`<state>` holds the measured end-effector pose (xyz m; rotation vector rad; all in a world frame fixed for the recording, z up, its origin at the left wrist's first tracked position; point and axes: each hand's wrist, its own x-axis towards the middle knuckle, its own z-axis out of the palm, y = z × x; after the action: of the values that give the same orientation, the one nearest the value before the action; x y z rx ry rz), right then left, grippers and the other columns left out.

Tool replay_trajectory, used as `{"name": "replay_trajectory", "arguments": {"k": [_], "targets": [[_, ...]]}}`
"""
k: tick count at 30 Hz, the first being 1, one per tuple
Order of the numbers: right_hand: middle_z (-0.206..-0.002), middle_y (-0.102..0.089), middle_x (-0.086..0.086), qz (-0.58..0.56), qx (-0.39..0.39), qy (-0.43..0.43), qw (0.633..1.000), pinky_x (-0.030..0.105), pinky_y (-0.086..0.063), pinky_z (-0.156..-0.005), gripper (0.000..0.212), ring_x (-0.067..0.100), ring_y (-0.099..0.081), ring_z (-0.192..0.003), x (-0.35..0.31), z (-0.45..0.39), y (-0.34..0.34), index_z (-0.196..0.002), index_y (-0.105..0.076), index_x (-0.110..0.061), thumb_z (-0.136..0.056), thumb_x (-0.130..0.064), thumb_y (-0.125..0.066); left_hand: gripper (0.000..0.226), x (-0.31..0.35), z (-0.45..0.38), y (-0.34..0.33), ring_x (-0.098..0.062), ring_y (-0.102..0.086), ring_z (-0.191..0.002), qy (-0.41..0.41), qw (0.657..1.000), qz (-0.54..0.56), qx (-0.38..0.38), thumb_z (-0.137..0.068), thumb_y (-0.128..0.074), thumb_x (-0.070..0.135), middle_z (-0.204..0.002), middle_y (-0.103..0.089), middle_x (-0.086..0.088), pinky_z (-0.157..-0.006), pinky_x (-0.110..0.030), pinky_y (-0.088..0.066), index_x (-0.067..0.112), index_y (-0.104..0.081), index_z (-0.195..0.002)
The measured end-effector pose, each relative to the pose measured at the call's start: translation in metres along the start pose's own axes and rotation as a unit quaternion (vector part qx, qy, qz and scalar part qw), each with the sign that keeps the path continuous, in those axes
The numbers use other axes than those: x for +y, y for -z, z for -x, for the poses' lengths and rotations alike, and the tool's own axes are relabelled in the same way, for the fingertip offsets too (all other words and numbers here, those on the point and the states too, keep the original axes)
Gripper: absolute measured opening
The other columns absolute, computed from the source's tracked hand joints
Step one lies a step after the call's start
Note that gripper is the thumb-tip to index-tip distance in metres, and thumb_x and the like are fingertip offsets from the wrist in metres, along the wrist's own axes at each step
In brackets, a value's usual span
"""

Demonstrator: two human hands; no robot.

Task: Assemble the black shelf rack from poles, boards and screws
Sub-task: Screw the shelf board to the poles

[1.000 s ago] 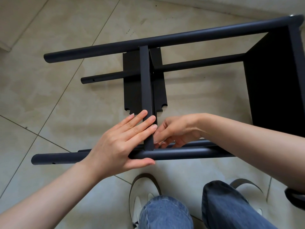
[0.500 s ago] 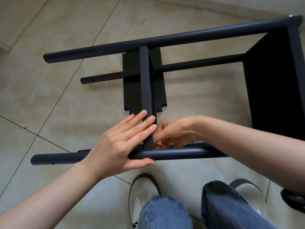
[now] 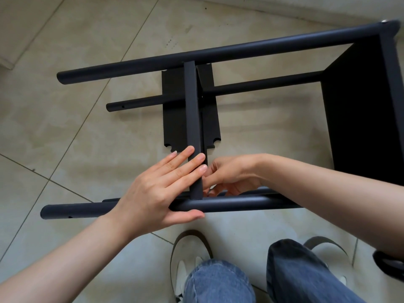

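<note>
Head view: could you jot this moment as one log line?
stage: fixing black middle shelf board | left hand: flat fingers on board, thumb under near black pole | right hand: fingers at joint, contents hidden

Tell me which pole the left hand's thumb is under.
The near top pole, closest to the knees. The left hand spans it, thumb beneath and fingers on the board edge; the other poles go untouched.

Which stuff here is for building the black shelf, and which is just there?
For the job:
near pole
far pole
middle board
end board
left hand steadying the middle board
right hand, fingertips hidden behind it

Just there:
floor tiles
slippers
</note>
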<state>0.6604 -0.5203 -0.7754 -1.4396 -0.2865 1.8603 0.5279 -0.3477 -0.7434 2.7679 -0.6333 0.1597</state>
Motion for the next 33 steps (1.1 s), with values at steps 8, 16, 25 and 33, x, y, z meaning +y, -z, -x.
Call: {"name": "replay_trajectory", "arguments": {"k": [8,16,25,33], "targets": [[-0.078,-0.059,0.007,0.022,0.004,-0.003,1.000,0.025,-0.046,-0.061,0.030,0.017,-0.058,-0.078,-0.0005,0.0030,0.0023,-0.063,-0.074,-0.019,-0.091,-0.019,-0.065,0.075,0.0006,-0.0007,0.0004,-0.031,-0.039,-0.144,0.002,1.000,0.003,0.000,-0.090,-0.067,0.058,-0.150,-0.048,-0.012,-0.114,-0.051,-0.039,0.002,-0.055,-0.139],[-0.088,-0.068,0.002,0.031,0.001,0.005,1.000,0.024,-0.048,-0.066,0.023,0.013,-0.060,-0.079,-0.0015,0.0064,0.0040,-0.073,-0.076,-0.022,-0.093,-0.023,-0.064,0.075,0.0013,-0.0012,0.0014,-0.032,-0.040,-0.143,0.002,1.000,-0.001,0.001,-0.089,-0.066,0.058,-0.149,-0.048,-0.012,-0.114,-0.051,-0.040,0.003,-0.055,-0.139],[-0.079,-0.067,-0.001,0.043,-0.001,0.006,0.999,0.025,-0.048,-0.069,0.024,0.011,-0.061,-0.075,-0.0009,0.0015,0.0002,-0.070,-0.072,-0.022,-0.093,-0.024,-0.064,0.075,0.0003,-0.0008,0.0006,-0.032,-0.039,-0.144,0.002,1.000,0.005,0.000,-0.090,-0.066,0.058,-0.150,-0.047,-0.011,-0.113,-0.053,-0.040,0.003,-0.054,-0.139],[-0.070,-0.068,-0.006,0.084,0.020,-0.001,0.996,0.023,-0.050,-0.070,0.032,0.007,-0.062,-0.071,-0.0020,0.0008,0.0035,-0.061,-0.073,-0.027,-0.091,-0.024,-0.065,0.076,-0.0005,0.0001,-0.0001,-0.029,-0.037,-0.146,-0.001,1.000,0.008,-0.001,-0.089,-0.067,0.058,-0.152,-0.046,-0.011,-0.115,-0.051,-0.038,0.003,-0.053,-0.141]]}}
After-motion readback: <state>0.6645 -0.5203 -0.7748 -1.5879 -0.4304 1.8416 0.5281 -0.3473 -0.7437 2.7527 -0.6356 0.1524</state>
